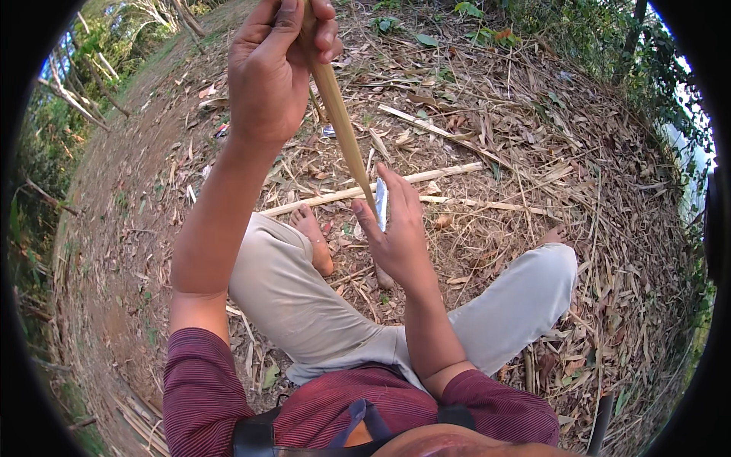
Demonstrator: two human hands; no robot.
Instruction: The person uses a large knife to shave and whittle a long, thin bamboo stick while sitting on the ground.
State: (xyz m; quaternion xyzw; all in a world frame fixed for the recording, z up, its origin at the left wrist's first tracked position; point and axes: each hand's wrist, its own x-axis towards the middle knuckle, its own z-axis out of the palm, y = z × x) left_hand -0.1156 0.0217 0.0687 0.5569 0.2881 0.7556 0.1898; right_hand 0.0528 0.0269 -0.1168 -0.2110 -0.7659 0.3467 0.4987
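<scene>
The left hand (270, 72) is clamping tight around the upper end of a long pale split bamboo strip (343, 129), holding it raised and slanting down toward the lap. The right hand (396, 228) is wrapping its fingers round a short bright steel knife blade (381, 204), and the blade is sitting right against the lower end of the strip, touching it. So the strip is running between the 2 hands, above the crossed legs in light khaki trousers (304, 305).

By the look of it, this is the shaving or splitting stage: the edge is biting at the strip's lower part. The next move is calling, I judge, for a steady pull from the upper hand, a firm blade angle, and the thumb kept off the edge.

On the ground beyond the 1 bare foot (312, 236) that is showing clearly, another long pale bamboo length (381, 190) is lying across a carpet of dry brown leaves and husks (533, 152).

Containers? I'm seeing none anywhere, and nothing is being collected in anything; offcuts, if any, are getting lost in the litter.
</scene>
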